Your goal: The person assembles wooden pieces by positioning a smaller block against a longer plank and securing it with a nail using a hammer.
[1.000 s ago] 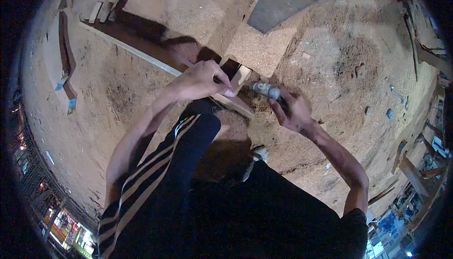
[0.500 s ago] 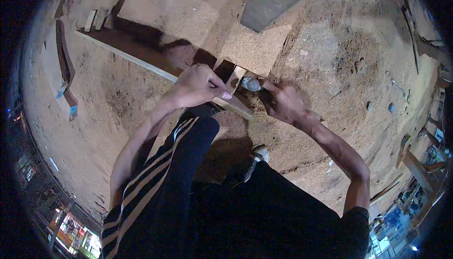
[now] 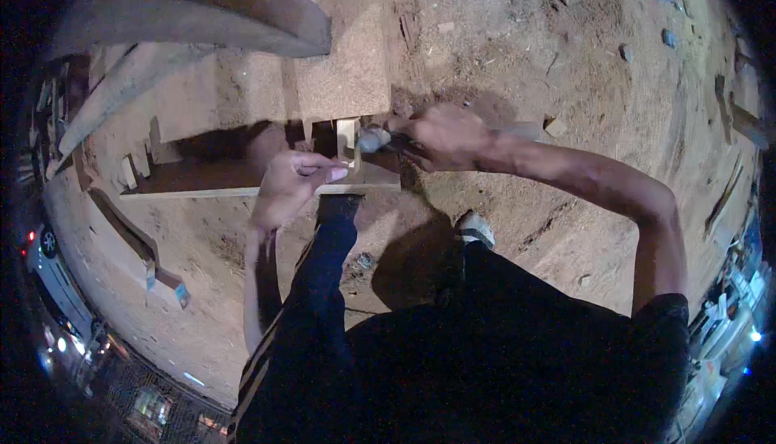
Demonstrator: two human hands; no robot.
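A long wooden board [image 3: 194, 192] runs left to right in front of me, its pale edge toward me. Across its right part stands a short wooden piece [image 3: 347, 133]. My left hand [image 3: 289, 185] rests at the board, thumb and finger pinched together beside the short piece. Whatever is between those fingertips is too small to make out. Blurred by motion, my right hand [image 3: 453, 137] is wrapped round the handle of a hammer. The hammer's grey head [image 3: 373, 139] is just right of the short piece; whether they touch I cannot tell.
Beyond the board lies a flat wooden panel [image 3: 347, 80] on dusty ground. A large curved timber [image 3: 242, 27] spans the upper left. Small blocks [image 3: 129, 171] stand at the board's left end. A wood offcut [image 3: 556, 127] lies right, and my shoe [image 3: 474, 227] is near.
My view has turned, so the board now lies nearly level across it. My right hand and hammer remain close to the short piece; my left hand keeps its pinch.
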